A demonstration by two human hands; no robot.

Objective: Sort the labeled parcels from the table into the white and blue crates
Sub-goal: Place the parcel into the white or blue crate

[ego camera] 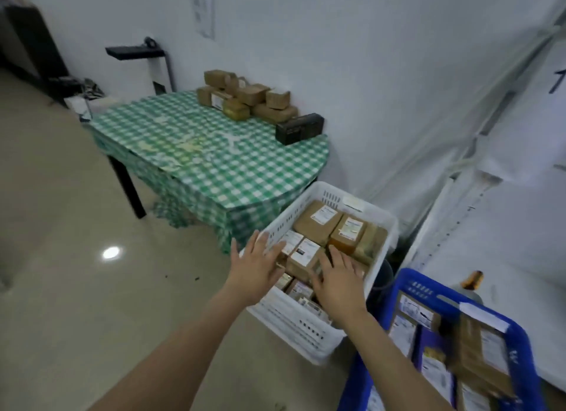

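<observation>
Brown paper-wrapped parcels with white labels point(318, 223) fill the white slotted plastic crate point(306, 328), and both grips are wide above it, holding nothing. The right-hand grip point(337, 283) is palm down, fingers straight and fanned, over the parcels at the crate's near end; I cannot tell whether it touches them. The left-hand grip point(255, 268) is just as wide, its straight fingers reaching to the crate's left rim, and contact there is unclear too. Both bare forearms stretch in from the lower edge of the view.

The white crate stands on the pale glossy floor point(92, 288), just beside the rounded right edge of the tabletop point(214, 165), which is draped in a green-and-white checked cloth. Near the crate's right side stands a blue plastic crate point(428, 291), also on the floor and also holding labelled parcels.

At the tabletop's far edge, against the white wall point(367, 73), lies a loose pile of brown parcels point(251, 99), some showing white labels. A long black box point(300, 128) sits just beside that pile, at the tabletop's far right corner.
</observation>
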